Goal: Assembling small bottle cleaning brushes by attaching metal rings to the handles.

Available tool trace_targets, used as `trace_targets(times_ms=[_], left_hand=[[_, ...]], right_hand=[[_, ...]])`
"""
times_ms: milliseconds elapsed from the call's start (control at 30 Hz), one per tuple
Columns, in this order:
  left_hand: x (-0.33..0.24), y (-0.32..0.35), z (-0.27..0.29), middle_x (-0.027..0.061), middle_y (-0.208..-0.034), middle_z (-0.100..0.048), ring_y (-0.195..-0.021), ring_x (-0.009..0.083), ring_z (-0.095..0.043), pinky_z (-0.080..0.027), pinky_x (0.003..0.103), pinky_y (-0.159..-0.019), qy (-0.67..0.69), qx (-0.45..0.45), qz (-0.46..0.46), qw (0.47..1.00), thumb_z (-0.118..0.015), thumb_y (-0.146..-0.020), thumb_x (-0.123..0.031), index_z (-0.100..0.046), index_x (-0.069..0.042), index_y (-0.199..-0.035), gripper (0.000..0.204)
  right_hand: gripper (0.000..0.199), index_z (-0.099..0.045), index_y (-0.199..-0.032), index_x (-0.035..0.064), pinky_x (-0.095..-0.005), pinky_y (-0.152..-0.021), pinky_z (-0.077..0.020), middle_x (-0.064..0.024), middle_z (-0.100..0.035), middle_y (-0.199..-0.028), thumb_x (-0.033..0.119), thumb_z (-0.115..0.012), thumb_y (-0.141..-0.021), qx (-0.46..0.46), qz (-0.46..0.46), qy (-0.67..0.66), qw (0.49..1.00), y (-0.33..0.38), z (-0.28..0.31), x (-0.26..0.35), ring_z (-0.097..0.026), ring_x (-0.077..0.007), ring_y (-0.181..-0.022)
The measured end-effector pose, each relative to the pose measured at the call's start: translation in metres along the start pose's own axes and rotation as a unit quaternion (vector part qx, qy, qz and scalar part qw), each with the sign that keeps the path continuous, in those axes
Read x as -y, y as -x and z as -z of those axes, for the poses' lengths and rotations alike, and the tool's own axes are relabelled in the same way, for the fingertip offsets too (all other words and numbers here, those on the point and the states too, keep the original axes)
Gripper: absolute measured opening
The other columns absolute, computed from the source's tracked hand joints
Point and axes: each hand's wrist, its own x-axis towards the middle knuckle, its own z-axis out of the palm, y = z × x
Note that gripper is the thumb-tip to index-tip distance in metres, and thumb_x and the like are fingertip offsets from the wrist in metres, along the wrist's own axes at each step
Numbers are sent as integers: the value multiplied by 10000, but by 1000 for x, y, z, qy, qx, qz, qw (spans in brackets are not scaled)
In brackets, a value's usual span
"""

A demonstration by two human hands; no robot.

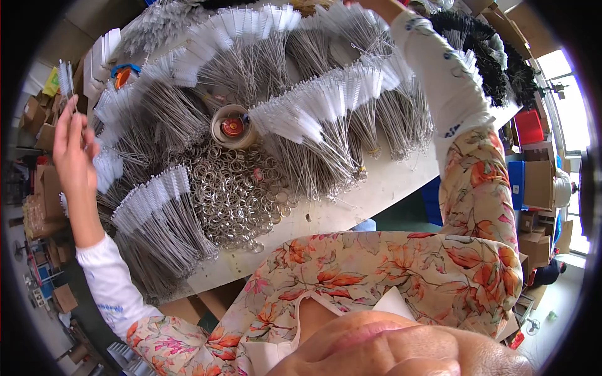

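Note:
At the far left, my left hand (75,147) is raised past the table's edge. Its fingers are closed on a wire brush (64,80) with pale bristles pointing up. My right arm reaches across to the far side, and only a bit of my right hand (379,6) shows at the top edge; its fingers are out of sight. Bundles of white-bristled wire brushes (326,106) cover the table, their wire handles toward me. Another bundle (160,213) lies at the near left. Beside it spreads a heap of metal rings (235,188).
A round tub (233,128) with a red item inside stands among the brushes. An orange and blue object (124,75) sits at the far left of the table. Black-bristled brushes (470,37) lie at the far right. Cardboard boxes (538,185) and a red bin (530,127) stand right of the table.

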Motion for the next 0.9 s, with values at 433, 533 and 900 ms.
trace_targets(times_ms=[433,533,900], left_hand=[[1,154,81,-21,-792,-456,-531,-22,-272,-176,149,-405,-22,-19,95,995,-458,-962,-186,-564,51,-1108,298],[3,173,80,-9,-791,-445,-526,-15,-287,-191,139,-404,35,-20,115,993,-457,-960,-172,-567,46,-1094,279],[21,212,93,-5,-765,-448,-513,-5,-305,-198,137,-390,82,-73,145,983,-477,-949,-165,-595,40,-1011,245]], right_hand=[[579,-674,-875,-26,-347,-685,-518,-149,-667,-857,414,-795,-519,-35,-124,492,861,55,-102,-40,-646,-271,-790],[546,-630,-1045,-3,-314,-813,-500,-145,-655,-993,364,-734,-653,-55,-171,582,793,57,-113,-35,-635,-240,-912],[650,-600,-1109,14,-343,-876,-468,-182,-617,-1086,421,-728,-618,-96,-173,563,802,58,-112,-33,-590,-292,-1030]])
